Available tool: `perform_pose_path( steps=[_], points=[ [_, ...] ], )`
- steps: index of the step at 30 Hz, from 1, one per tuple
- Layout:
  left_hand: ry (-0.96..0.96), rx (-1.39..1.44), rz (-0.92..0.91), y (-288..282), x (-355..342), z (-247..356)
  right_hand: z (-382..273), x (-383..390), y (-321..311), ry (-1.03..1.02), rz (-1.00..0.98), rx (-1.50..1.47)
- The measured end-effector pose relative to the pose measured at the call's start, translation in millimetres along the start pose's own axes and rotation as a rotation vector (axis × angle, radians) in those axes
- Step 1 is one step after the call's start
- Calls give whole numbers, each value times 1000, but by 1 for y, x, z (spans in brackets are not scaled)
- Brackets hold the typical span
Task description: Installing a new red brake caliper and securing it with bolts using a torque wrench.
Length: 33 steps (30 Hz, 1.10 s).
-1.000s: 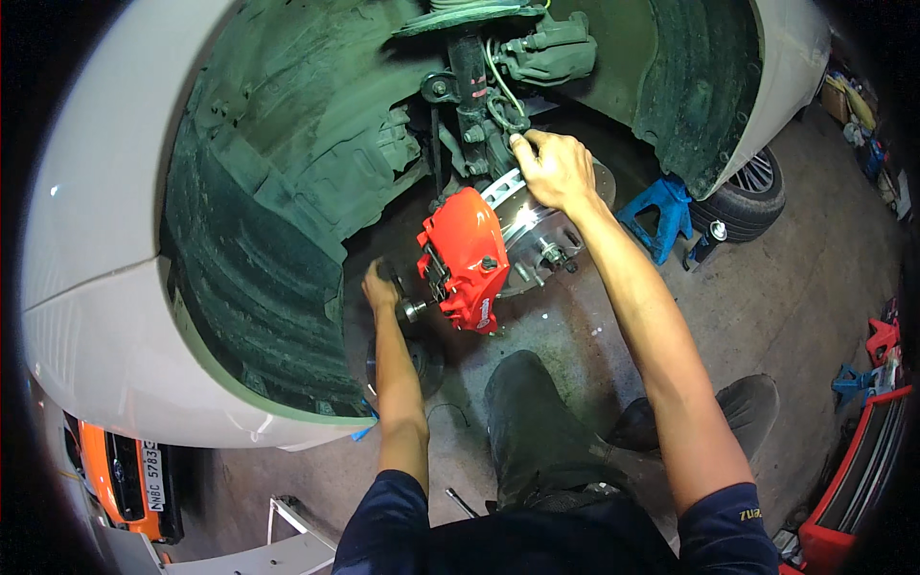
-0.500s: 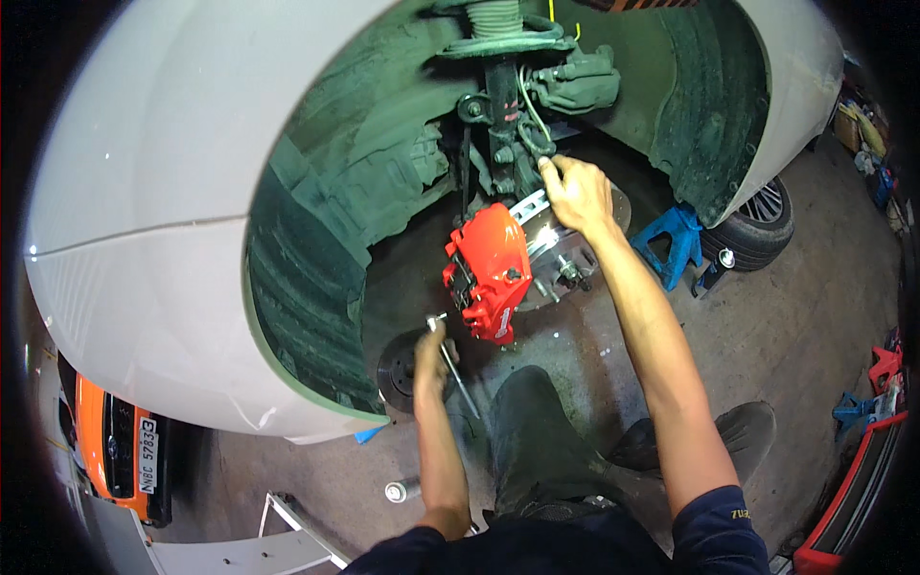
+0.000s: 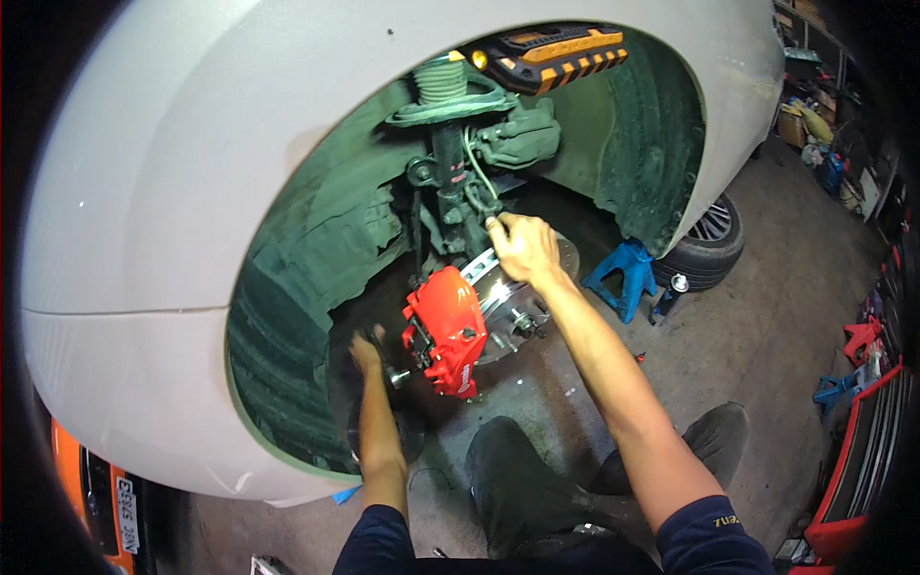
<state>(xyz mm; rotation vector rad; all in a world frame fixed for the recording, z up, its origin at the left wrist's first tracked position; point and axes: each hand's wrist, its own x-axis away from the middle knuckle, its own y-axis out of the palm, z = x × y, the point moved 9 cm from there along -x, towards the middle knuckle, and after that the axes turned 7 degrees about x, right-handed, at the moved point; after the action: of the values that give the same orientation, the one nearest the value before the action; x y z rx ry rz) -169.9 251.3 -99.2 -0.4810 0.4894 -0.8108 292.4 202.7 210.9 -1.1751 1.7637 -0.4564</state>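
A red brake caliper (image 3: 448, 333) sits over the left edge of a shiny brake disc (image 3: 500, 299), below the strut (image 3: 448, 158) in the wheel well. My right hand (image 3: 527, 247) is closed over the disc's upper rim, its fingertips partly hidden. To the left of the caliper is my left hand (image 3: 367, 351), blurred by motion and closed on a ratchet wrench (image 3: 399, 379). The wrench's bright head end is close to the caliper's lower left side; whether it touches a bolt, I cannot tell.
An orange-and-black work light (image 3: 551, 59) is at the top of the wheel arch. On the right stand a blue jack stand (image 3: 623, 278), a spray can (image 3: 669, 298) and a wheel (image 3: 707, 244) on the floor. Another disc (image 3: 407, 436) lies under my left forearm.
My left hand has moved up and left with the ratchet wrench, to beside the caliper. The right hand stays at the disc's top. My view has shifted, bringing the work light into full sight.
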Motion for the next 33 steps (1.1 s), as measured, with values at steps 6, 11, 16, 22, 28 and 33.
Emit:
perform_pose_path(
  steps=[6,11,16,22,28,33],
  points=[
    [129,847,-674,-36,15,185,0,1,2,-11,-8,0],
    [131,889,-626,-90,159,183,-1,1,0,-26,24,-21],
    [229,1112,-441,-121,189,189,0,2,1,2,-14,-24],
    [864,605,158,-154,209,284,-5,3,-2,-26,25,-38],
    [261,417,203,-102,68,257,1,3,0,29,13,-44],
    [198,630,135,-97,81,229,1,2,-1,45,16,-1]
  ],
)
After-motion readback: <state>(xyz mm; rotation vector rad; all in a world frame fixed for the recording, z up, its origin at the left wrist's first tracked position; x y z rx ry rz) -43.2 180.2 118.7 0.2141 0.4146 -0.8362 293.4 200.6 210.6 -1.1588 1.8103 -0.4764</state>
